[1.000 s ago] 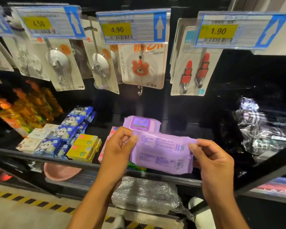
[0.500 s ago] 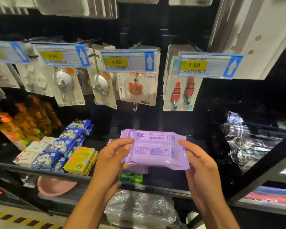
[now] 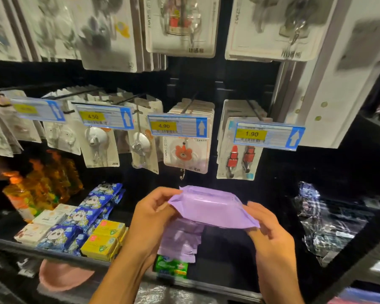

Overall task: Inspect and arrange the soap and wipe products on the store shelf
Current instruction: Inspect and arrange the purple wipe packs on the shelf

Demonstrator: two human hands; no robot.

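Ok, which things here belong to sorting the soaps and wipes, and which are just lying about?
Job: purple wipes pack held in left hand and right hand; stacked purple packs; yellow soap boxes; white soap boxes; blue cartoon packets.
Not the job: hanging hook cards; price tags; pink basin.

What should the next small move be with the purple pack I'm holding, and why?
Probably lower the purple pack onto the purple stack lying directly beneath it. The left hand and right hand grip its two ends, it hangs above the shelf, and that stack sits behind the green pack, so that looks like its place.
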